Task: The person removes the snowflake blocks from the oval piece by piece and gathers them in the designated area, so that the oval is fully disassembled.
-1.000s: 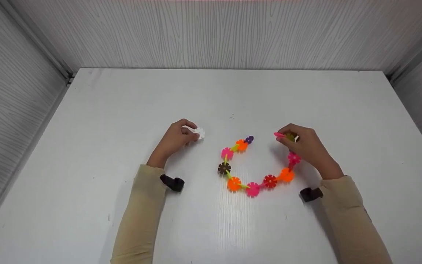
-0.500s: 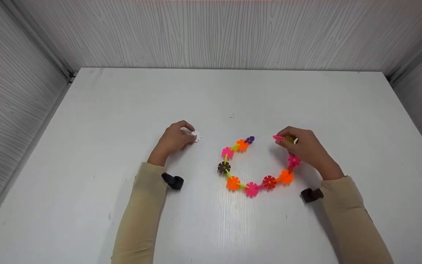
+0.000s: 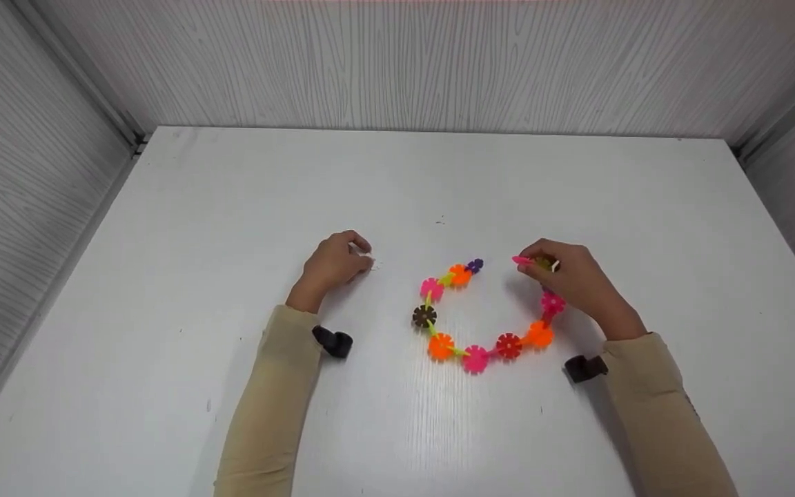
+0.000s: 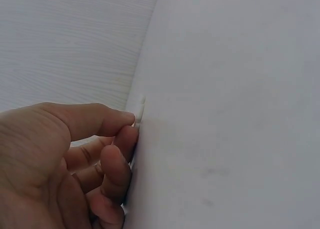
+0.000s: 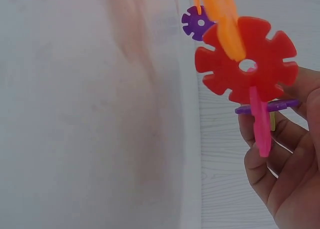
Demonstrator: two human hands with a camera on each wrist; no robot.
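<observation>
My left hand (image 3: 334,264) pinches a white notched flower disc (image 4: 141,110) between thumb and finger, seen edge-on in the left wrist view. In the head view that disc nearly blends into the white table. My right hand (image 3: 568,270) holds the upper right end of a chain of interlocked flower discs, with a pink disc (image 3: 523,260) sticking out past its fingertips. From there the chain curves round to a small purple disc (image 3: 475,266) at its other end. In the right wrist view a red disc (image 5: 275,44) and an orange disc (image 5: 220,14) partly cover the fingers.
The white table (image 3: 287,179) meets a wood-grain panel (image 3: 404,62) at the back. Panels also stand at the left and right sides. A black wrist device (image 3: 333,342) sits by the left sleeve, and another black device (image 3: 585,368) by the right sleeve.
The white disc has tilted in the left hand from showing its face to nearly vanishing against the table, after the hand drew slightly toward the body. The right hand has hardly moved.
</observation>
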